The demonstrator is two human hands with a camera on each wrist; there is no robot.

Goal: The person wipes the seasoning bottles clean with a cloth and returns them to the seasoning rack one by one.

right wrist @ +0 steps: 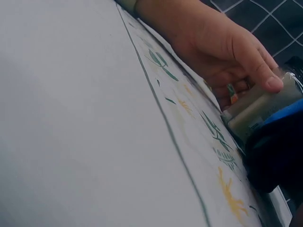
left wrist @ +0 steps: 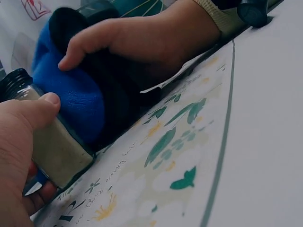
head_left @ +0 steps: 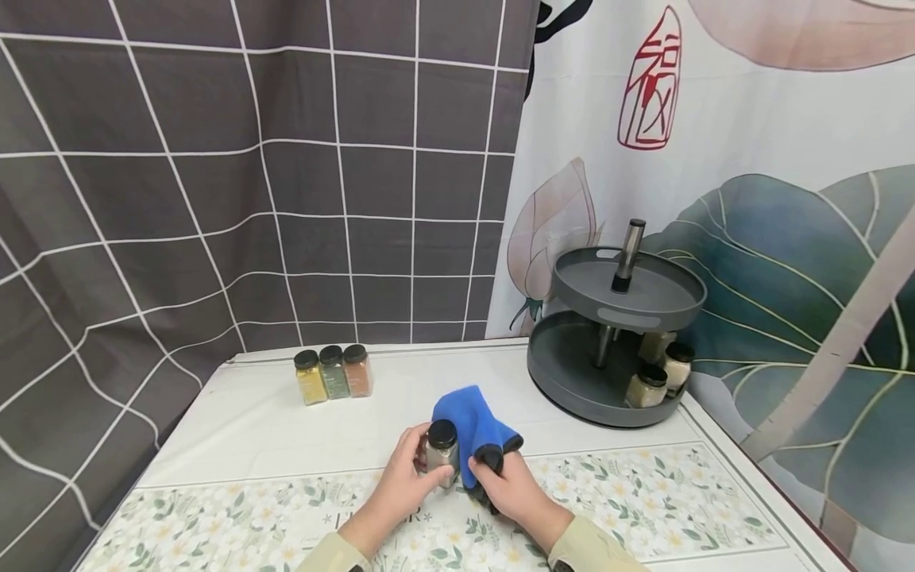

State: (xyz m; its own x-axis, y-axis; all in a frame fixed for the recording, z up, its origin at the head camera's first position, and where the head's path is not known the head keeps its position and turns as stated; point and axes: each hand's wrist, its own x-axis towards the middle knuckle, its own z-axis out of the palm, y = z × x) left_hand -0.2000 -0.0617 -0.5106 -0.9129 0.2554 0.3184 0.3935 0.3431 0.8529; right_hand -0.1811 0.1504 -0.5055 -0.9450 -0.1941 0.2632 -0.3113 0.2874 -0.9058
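At the front middle of the table in the head view, my left hand (head_left: 402, 483) grips a square glass spice jar (head_left: 441, 454) with a black lid. Thumb and fingers sit on opposite sides of the upright jar, and greyish-beige powder (left wrist: 61, 153) shows through its glass in the left wrist view. My right hand (head_left: 520, 494) holds a bunched blue cloth (head_left: 466, 421) with black edging. The cloth lies against the jar's right side, and in the right wrist view it covers part of the glass. Folds of cloth hide some of the right fingers.
Three black-lidded spice jars (head_left: 333, 373), yellow, green and reddish, stand in a row at the back left. A dark grey two-tier turntable (head_left: 565, 373) stands at the back right, with several jars (head_left: 647, 388) on its lower tier. Floral matting (head_left: 643, 508) covers the table's front.
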